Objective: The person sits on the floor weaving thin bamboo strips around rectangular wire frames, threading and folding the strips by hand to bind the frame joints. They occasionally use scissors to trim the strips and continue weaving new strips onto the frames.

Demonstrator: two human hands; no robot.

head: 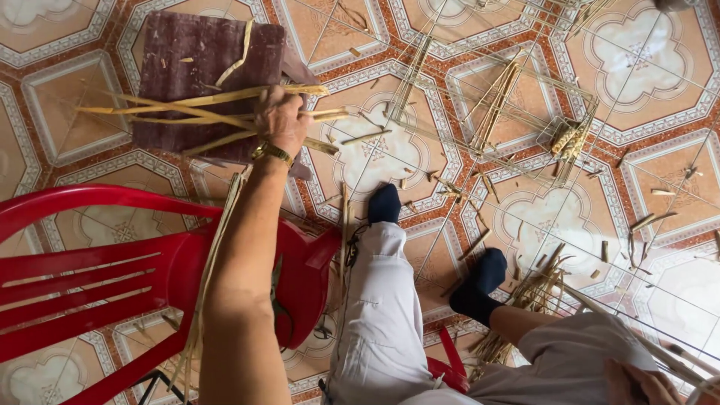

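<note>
**Bamboo strips over a patterned tile floor**

Nearest, at the bottom right edge, the right hand (643, 384) is mostly cut off; thin strips run up from it, but whether its fingers close on them I cannot tell. White trousers (379, 322) and two dark socks (480, 281) stretch over the floor beside a red plastic chair (112, 270) (its slatted back fills the lower left). A heap of split cane (529, 296) lies by the far foot.

Farther out, the left hand (281, 120), with a gold watch at the wrist, is closed around a bundle of bamboo strips (187, 112), held just above a worn brown board (191, 75) lying on the floor. The tiles (645, 67) are orange and cream, strewn with offcuts. Beyond, a half-woven frame of thin slivers (495, 97) spreads flat; its top edge runs out of view.
</note>
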